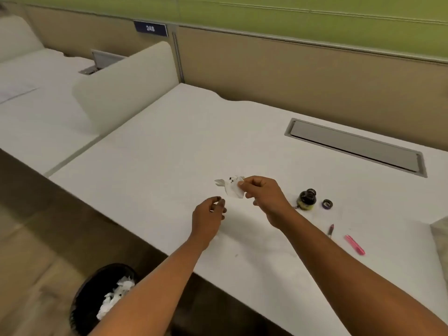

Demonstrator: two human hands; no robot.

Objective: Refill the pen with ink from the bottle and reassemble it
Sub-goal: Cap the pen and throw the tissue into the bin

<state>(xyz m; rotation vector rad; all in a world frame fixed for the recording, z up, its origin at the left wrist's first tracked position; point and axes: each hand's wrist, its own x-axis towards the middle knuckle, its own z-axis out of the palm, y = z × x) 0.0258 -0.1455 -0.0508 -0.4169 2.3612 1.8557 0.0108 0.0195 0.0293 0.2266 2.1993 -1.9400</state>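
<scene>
Pen parts, a dark nib section (330,230) and pink plastic barrel (355,244), lie apart just right of the open dark glass ink bottle (307,199). Left of the bottle, right hand (264,197) pinches an ink-spotted white tissue (232,187); left hand (208,214) curls loosely, contents unclear. Wiping seems underway; next comes binning the tissue, then reassembly.

A: Desk (169,146)?
B: White, with a grey metal hatch (356,146) set in.

A: Tissue (233,187)?
B: White, black ink specks near the top.

A: Ink bottle (307,199)?
B: Dark glass, yellow-green label at the base. Its cap (327,204): purple outside, black inside.

A: Pen parts?
B: One pink piece (355,244), bright; one dark piece with a pinkish-red end (331,230).

A: Bin (82,299)?
B: Black, white scraps inside.

A: Wall?
B: Tan panel (291,76), green band (242,10) above; navy sign (150,28), white numerals.
</scene>
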